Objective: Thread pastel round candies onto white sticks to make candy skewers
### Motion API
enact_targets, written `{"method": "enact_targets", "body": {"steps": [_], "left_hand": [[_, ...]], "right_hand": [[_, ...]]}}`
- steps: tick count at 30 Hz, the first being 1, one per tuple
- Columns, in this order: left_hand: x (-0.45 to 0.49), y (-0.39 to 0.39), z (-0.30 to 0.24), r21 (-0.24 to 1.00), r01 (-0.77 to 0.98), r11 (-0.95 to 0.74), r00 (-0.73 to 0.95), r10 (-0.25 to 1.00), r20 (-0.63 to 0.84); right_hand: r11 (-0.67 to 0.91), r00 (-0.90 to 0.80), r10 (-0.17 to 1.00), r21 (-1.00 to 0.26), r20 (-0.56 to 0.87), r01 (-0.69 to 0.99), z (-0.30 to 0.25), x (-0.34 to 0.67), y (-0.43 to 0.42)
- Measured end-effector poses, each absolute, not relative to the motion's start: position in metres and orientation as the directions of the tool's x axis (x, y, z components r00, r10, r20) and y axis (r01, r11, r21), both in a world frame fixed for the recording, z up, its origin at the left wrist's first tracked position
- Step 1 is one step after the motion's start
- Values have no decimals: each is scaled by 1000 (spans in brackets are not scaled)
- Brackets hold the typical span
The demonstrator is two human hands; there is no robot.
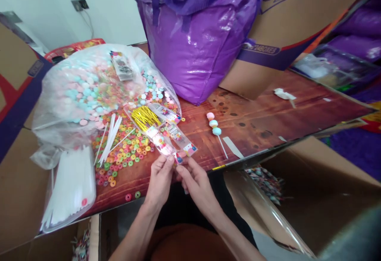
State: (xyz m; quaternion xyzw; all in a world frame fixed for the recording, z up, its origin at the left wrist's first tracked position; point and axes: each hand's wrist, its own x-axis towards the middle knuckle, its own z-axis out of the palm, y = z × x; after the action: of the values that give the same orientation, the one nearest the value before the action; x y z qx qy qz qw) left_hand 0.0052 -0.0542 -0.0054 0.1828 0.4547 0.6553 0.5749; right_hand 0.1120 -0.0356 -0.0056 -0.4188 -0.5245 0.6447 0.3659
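My left hand (160, 177) is closed, its thumb and fingers pinching the lower end of a small printed clear candy bag (160, 141) with pale and coloured candies in it. Close against it, my right hand (198, 183) also closes on the gathered end of this bag; what lies between its fingertips is partly hidden. Just beyond the hands are gold twist ties (145, 118) in a clear tray and flat printed bags (180, 136). To the right, a candy skewer (213, 123) of pink, white and blue pieces on a white stick lies on the table (190, 112).
At left, loose ring candies (131, 144), white sticks (110, 140), a pack of sticks (73, 185) and a large clear candy bag (56, 94) cover the table. A purple bag (196, 54) and cardboard box (285, 22) stand behind. Open boxes (321, 189) sit below the edge.
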Motion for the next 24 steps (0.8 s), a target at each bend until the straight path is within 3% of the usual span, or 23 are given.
{"method": "enact_targets", "body": {"steps": [4,7,9,11,13,14,16,19,24], "left_hand": [[-7,-68,0,788,-615,2,-294,927,-232],[-26,-80,6,750,-660,-42,-317,920,-228],[-41,-84,9,742,-661,-115,-402,889,-220],[-54,-85,10,741,-627,-239,-529,829,-180],[-64,-85,8,743,-577,-339,-632,762,-143],[-68,-84,7,746,-563,-355,-658,739,-145],[-73,-84,2,753,-571,-327,-668,719,-194],[-73,-85,-5,742,-617,-260,-639,717,-280],[-71,-85,-11,724,-650,-232,-603,737,-306]], "right_hand": [[-326,-450,858,-940,-248,-102,2,91,-32],[-439,-629,697,-899,-344,5,16,74,-26],[-255,-756,582,-950,-299,180,29,64,-16],[172,-811,556,-930,-179,324,43,51,1],[523,-766,642,-719,-19,457,53,33,24],[591,-725,687,-610,39,528,56,22,37],[592,-625,775,-450,92,669,55,-4,63],[543,-560,827,-315,40,779,45,-41,93],[540,-563,825,-236,-42,808,33,-64,108]]}}
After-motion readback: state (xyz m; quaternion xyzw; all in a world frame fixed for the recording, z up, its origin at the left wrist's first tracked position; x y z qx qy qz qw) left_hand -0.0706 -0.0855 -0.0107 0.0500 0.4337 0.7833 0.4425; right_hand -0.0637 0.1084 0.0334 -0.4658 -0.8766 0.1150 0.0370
